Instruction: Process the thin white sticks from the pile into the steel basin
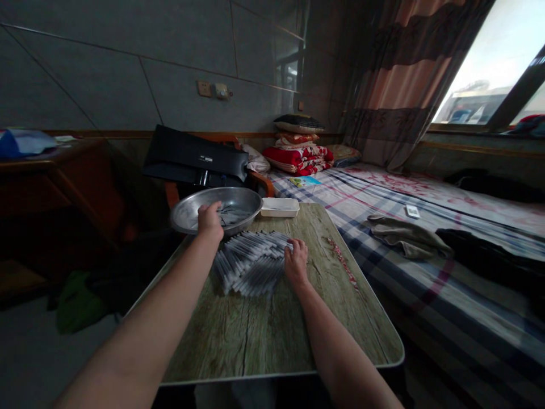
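Note:
A heap of thin grey-white sticks point(249, 264) lies on the wood-patterned table point(272, 335). My right hand point(296, 261) rests at the heap's right edge, fingers curled on the ends of some sticks. My left hand point(209, 221) reaches over the near rim of a shallow metal basin point(247, 201), its fingers bent down into the basin, where a few dark pieces lie. What the left fingers hold is hidden.
A white rectangular tray point(280, 207) sits right of the basin. A black monitor point(193, 156) leans behind the table. To the right a bed point(426, 227) carries folded bedding, a cloth and dark clothes. A dark wooden desk point(51, 176) stands at the left.

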`<state>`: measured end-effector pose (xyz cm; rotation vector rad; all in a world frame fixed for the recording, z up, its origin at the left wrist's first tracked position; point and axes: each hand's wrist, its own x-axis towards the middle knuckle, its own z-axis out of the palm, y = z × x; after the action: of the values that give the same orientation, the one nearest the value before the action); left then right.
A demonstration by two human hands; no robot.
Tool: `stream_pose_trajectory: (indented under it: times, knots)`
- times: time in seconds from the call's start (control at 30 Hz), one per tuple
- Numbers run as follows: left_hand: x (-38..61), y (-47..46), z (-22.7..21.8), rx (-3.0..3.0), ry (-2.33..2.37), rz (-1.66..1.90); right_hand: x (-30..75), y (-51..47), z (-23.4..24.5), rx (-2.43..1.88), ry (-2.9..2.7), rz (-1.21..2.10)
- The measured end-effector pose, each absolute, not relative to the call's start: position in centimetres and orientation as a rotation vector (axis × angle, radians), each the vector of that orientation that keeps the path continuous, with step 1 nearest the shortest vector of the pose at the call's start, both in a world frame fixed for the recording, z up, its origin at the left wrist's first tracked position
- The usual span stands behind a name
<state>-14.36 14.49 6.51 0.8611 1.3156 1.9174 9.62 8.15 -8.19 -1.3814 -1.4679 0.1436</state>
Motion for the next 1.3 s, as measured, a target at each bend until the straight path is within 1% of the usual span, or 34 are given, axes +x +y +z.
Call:
stream_pose_trajectory:
  times: [0.07, 0.1, 0.23, 0.33, 0.4, 0.47, 0.73, 0.87, 0.97, 1.1, 1.17, 1.3]
  knots:
    - [-13.4, 12.0, 4.4, 0.785, 1.36, 1.981, 9.6, 8.1, -8.1, -1.391, -1.45, 0.139]
    - [-12.8, 10.6, 3.5, 0.847, 1.342, 1.948, 9.6, 8.0, -8.0, -1.398, -1.436, 0.137]
    - [-10.0, 5.9, 1.1, 1.23, 1.315, 1.56, 9.8, 8.0, -7.8, -1.434, -1.365, 0.132]
    - [-8.2, 4.1, 0.1, 1.486, 1.305, 1.27, 10.0, 8.1, -7.8, -1.439, -1.334, 0.13]
    - [-7.1, 3.5, -0.5, 1.598, 1.294, 1.136, 10.0, 8.1, -7.7, -1.433, -1.32, 0.129]
    - [-5.9, 2.9, -1.1, 1.627, 1.273, 1.075, 10.0, 8.1, -7.7, -1.429, -1.312, 0.134]
    - [-1.8, 1.4, -3.9, 1.261, 1.238, 1.236, 10.3, 8.1, -7.5, -1.427, -1.306, 0.109]
    - [-1.1, 1.8, -4.7, 1.205, 1.255, 1.248, 10.4, 8.2, -7.6, -1.424, -1.3, 0.051]
    - [-1.3, 2.4, -4.3, 1.281, 1.353, 1.197, 10.5, 8.2, -7.4, -1.43, -1.265, 0.065]
    - [-2.6, 3.8, -2.8, 1.444, 1.494, 1.044, 10.3, 8.0, -7.0, -1.428, -1.163, 0.151]
    - [-3.3, 4.9, -2.1, 1.283, 1.346, 1.054, 10.1, 7.8, -6.7, -1.404, -1.141, 0.178]
    - [-3.7, 6.4, -1.6, 0.739, 0.987, 1.235, 9.4, 6.9, -5.9, -1.281, -1.293, 0.294]
